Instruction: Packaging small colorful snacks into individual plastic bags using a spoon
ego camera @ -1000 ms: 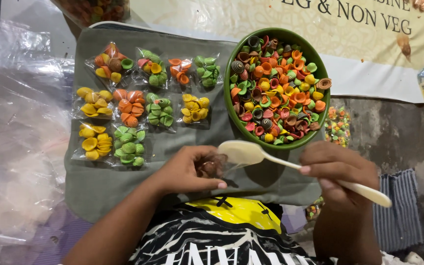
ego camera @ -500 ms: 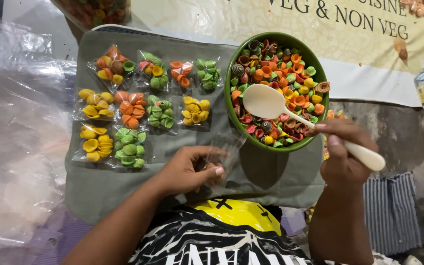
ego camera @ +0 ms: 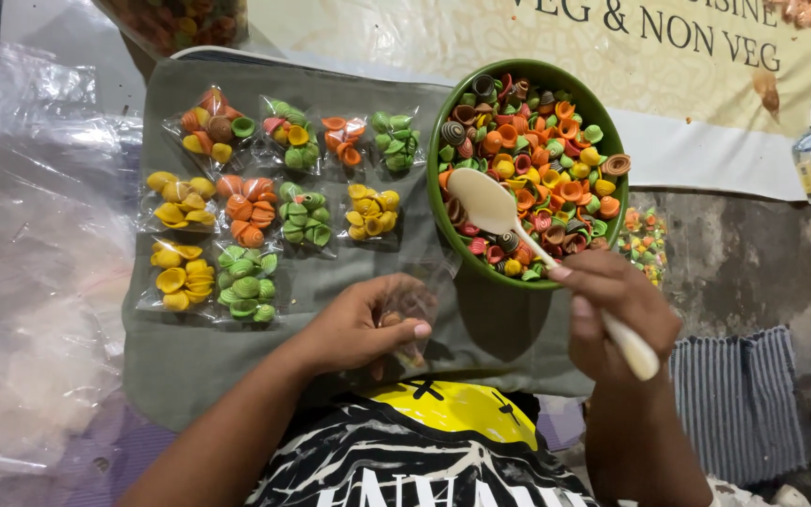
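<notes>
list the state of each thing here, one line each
green bowl: upright, heaped with coloured shell-shaped pieces
white spoon: head resting in the bowl, handle in the right hand
clear pouch: held by the left hand, a few brown pieces inside
small filled packets: lying flat in rows on the grey cloth

The person wears a black shirt (ego camera: 396, 460) with white streaked markings and a round yellow emblem (ego camera: 457, 408) at 6 o'clock. Both forearms are bare, without sleeves. The hands carry no gloves.
</notes>
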